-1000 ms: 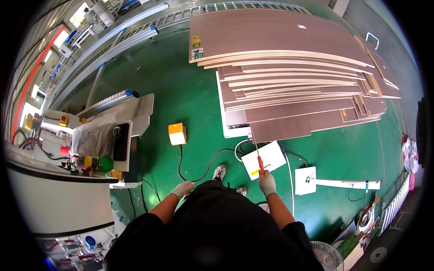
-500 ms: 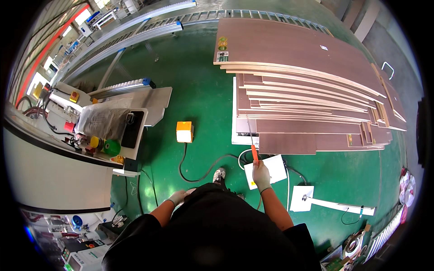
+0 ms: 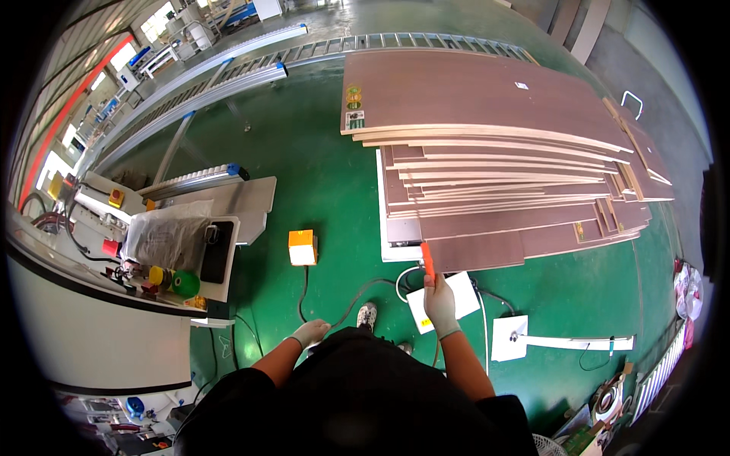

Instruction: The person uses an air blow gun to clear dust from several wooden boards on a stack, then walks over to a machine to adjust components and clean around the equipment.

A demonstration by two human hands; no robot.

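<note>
My right hand, in a pale glove, is wrapped round the orange handle of a hand tool. The tool points away from me, and its thin metal shaft, hard to make out, overlaps the near left corner of the board stack. My left hand, also in a pale glove, hangs low in front of my body with nothing visible in it; its fingers look loosely extended. Ahead on the right lies a tall stack of brown-faced boards, with uneven pale edges. Beneath my right hand is a white panel near the floor.
An orange-and-white box on the green floor trails a black cable. At left stands a machine with a tray holding a black phone-like slab. A roller conveyor runs behind. A white base with an arm lies right.
The view has tilted, so the boards and floor box sit lower in the picture. My left hand has come slightly out from my body. My right hand still grips the orange-handled tool.
</note>
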